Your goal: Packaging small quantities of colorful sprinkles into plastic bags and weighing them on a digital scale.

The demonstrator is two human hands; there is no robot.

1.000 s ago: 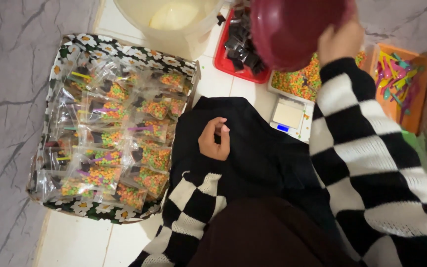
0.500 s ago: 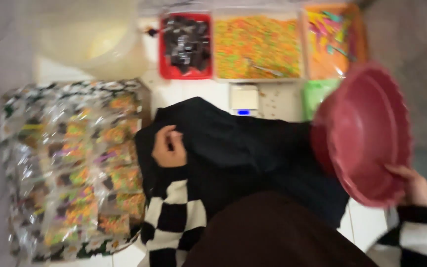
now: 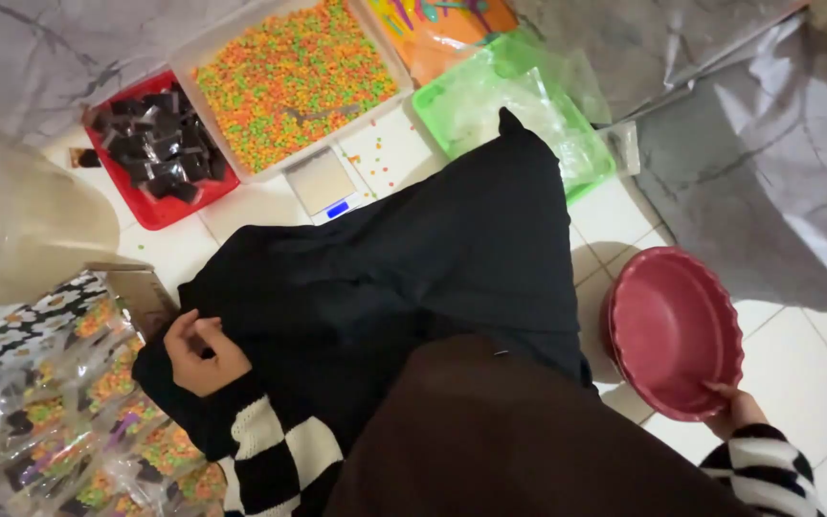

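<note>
We saw right hand with closed grip on rim of red bowl, bowl tilted just above floor. Left hand curled loosely on black cloth, holding nothing. Risk: thin rim hold might slip, bowl might drop onto tiles.

The red basin is no longer raised at 12 o'clock over the trays, as it was a second ago; it now sits low at 4 o'clock on the white tiled floor, tilted on its rim, with the right hand gripping its lower edge. The view has swung too: the tray of orange and green pellets has moved to 12 o'clock, and a green tray now shows at 1 o'clock.
</note>
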